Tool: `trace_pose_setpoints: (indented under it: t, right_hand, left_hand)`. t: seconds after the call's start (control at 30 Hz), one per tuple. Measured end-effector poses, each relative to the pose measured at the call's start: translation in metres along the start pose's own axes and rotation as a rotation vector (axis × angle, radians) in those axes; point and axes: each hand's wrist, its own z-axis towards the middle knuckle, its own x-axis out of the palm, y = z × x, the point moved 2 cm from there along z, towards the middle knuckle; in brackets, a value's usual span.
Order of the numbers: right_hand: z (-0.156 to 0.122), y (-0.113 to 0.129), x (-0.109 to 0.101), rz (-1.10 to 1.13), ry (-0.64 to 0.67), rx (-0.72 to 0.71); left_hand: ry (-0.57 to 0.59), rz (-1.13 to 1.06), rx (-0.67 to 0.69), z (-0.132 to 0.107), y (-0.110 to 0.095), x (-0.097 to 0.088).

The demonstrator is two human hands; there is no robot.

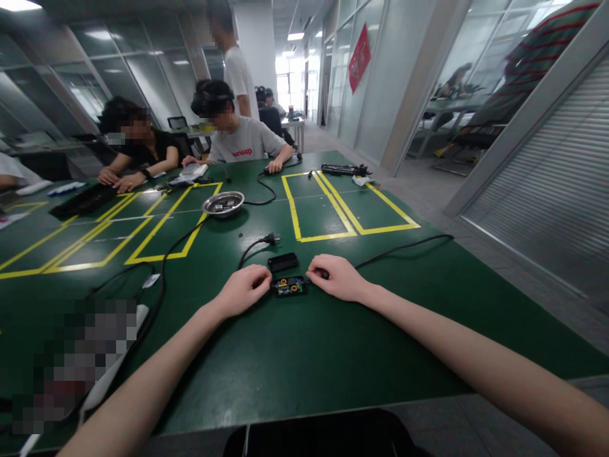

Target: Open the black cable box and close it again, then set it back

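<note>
An opened black power adapter case (291, 294) lies on the green table in front of me, its circuit board with copper-wound coils showing. At its left end my left hand (243, 289) is closed, thumb and fingers pinched where the power cable (243, 255) meets the case. My right hand (337, 278) is curled closed at the opposite end, around the other black cable (399, 249), which trails off to the right. The fingertips of both hands partly hide the cable ends. Just beyond the case rests its black lid (283, 261). A black mains plug (271, 239) lies farther back.
A metal bowl (223, 204) holding small parts stands beyond the plug. Yellow tape (326, 238) marks rectangles on the table (295, 355). A power strip (111, 365), partly blurred, lies left of my forearm. Co-workers sit across the table, one with a hand (273, 166) on a cable.
</note>
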Motion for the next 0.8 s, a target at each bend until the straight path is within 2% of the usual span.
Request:
trace_pose_setpoints:
  t: [0.13,0.3,0.43,0.53,0.63,0.73,0.8]
  right_hand:
    - [0.002,0.000,0.007,-0.036,0.078,0.051]
    - [0.006,-0.001,0.006,-0.060,0.113,0.080]
    - [0.007,-0.004,0.004,-0.056,0.156,0.119]
    - [0.006,-0.003,0.003,-0.085,0.096,0.055]
    - [0.002,-0.002,0.005,-0.114,-0.008,-0.074]
    - [0.000,-0.006,0.010,-0.153,-0.017,-0.176]
    - [-0.001,-0.010,0.013,-0.161,-0.002,-0.195]
  left_hand:
    - [0.055,0.048,-0.032,0.002,0.000,0.002]
    - [0.118,0.035,-0.147,0.003,-0.003,0.002]
    - [0.122,0.012,-0.176,0.003,-0.005,0.002]
    - [0.103,0.040,-0.134,0.003,-0.004,0.005]
    - [0.071,0.061,-0.064,0.003,-0.002,0.008]
    - [0.039,0.063,-0.021,0.003,-0.001,0.010]
    - [0.029,0.064,-0.016,0.003,0.000,0.011]
